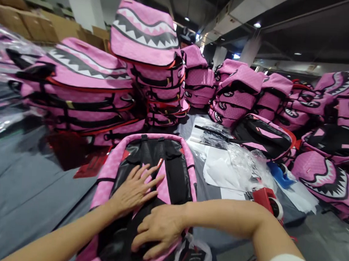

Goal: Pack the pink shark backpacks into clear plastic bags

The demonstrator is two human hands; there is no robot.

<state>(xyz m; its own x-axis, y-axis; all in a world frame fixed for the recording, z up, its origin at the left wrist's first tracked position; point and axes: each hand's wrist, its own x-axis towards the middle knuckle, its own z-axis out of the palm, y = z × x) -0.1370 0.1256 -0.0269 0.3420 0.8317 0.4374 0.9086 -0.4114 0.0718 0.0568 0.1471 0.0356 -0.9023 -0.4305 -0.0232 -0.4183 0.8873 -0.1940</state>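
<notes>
A pink backpack (178, 165) lies back-side up on the grey table, its black padded panel and black straps facing me. My left hand (134, 188) rests flat on the middle of that panel, fingers spread. My right hand (159, 229) presses down on the lower part of the same backpack, fingers stretched out to the left and lying flat. Neither hand grips anything. A clear plastic bag (197, 256) shows at the backpack's near end, under my right wrist.
Stacks of pink shark-mouth backpacks (147, 35) rise behind and to the left, more are piled at the right (324, 177). Clear plastic bags and white paper (231, 164) lie right of the backpack. A red tape dispenser (268, 201) sits near my right forearm. Grey table surface (27, 200) lies at left.
</notes>
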